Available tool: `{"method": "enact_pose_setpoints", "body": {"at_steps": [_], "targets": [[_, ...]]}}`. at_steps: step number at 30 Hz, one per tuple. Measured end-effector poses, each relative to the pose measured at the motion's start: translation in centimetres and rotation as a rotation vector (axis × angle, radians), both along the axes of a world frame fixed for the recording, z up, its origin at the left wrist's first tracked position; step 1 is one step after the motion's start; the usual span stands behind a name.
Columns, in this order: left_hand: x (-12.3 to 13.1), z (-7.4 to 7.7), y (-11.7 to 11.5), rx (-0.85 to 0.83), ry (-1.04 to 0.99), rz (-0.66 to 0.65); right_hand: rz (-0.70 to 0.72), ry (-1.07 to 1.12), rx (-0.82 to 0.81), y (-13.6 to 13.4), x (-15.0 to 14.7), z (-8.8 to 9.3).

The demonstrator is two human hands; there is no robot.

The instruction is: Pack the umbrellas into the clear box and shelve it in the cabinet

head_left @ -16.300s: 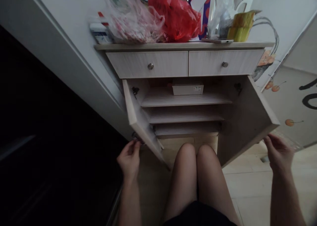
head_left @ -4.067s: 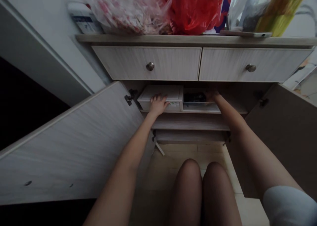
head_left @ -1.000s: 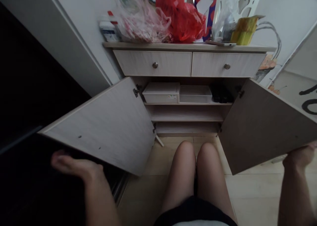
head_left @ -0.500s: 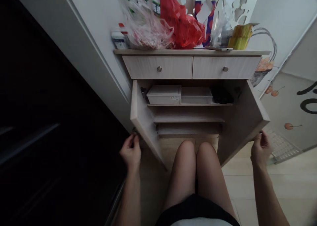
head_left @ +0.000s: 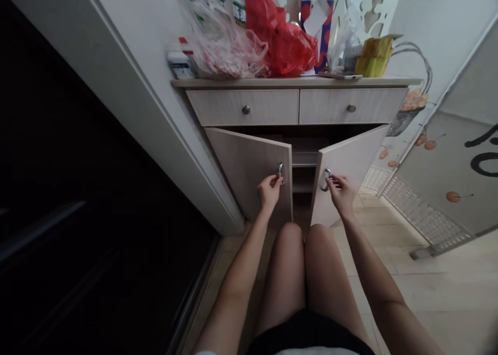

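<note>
The left ring pull (head_left: 280,173) on the left door (head_left: 249,176) is gripped by the left hand (head_left: 269,193), the right ring pull (head_left: 326,179) on the right door (head_left: 352,171) by the right hand (head_left: 341,194). Fingers (head_left: 333,182) could be nipped in the narrow gap if the doors were swung shut hard.

My left arm (head_left: 233,298) and right arm (head_left: 375,272) extend forward and down, nearly straight, with no visible fault. The left hand (head_left: 268,194) and right hand (head_left: 341,194) sit close together at about equal height, both curled in a grip.
</note>
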State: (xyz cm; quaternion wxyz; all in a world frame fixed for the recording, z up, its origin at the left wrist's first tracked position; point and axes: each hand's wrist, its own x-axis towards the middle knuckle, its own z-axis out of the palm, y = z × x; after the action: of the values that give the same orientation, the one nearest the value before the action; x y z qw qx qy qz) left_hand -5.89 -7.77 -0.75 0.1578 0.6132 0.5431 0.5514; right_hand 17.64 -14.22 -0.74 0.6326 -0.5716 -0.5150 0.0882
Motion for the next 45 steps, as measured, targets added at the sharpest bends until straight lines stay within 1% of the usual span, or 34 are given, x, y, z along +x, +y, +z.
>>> {"method": "enact_pose_setpoints", "body": {"at_steps": [2,4,8,10,13,18,23,28,36,45], "targets": [[1.0,0.4,1.3,-0.023,0.028,-0.022,0.004,-0.056,-0.054,2.3,-1.0,0.7],[1.7,0.7,2.5,-0.038,0.062,-0.028,-0.021,-0.106,-0.118,4.5,-1.9,1.4],[2.9,1.4,4.7,-0.061,0.129,-0.025,-0.068,-0.168,-0.215,8.3,-3.3,2.2],[3.5,1.8,5.6,-0.088,0.158,-0.028,-0.077,-0.187,-0.212,9.8,-3.7,2.3],[4.2,2.2,7.0,-0.117,0.185,-0.027,-0.054,-0.209,-0.186,11.7,-3.9,2.4],[4.9,2.3,8.6,-0.129,0.213,-0.005,-0.041,-0.222,-0.185,14.1,-4.1,2.2],[5.3,2.4,9.8,-0.119,0.226,-0.006,-0.063,-0.207,-0.152,15.8,-4.3,1.9],[5.4,2.3,10.7,-0.121,0.217,-0.017,-0.032,-0.212,-0.181,16.7,-4.3,2.0],[5.7,2.6,11.8,-0.15,0.218,-0.019,-0.041,-0.203,-0.138,18.2,-4.3,1.8],[5.9,2.8,12.5,-0.156,0.238,-0.01,-0.057,-0.194,-0.178,18.9,-4.3,1.7]]}}
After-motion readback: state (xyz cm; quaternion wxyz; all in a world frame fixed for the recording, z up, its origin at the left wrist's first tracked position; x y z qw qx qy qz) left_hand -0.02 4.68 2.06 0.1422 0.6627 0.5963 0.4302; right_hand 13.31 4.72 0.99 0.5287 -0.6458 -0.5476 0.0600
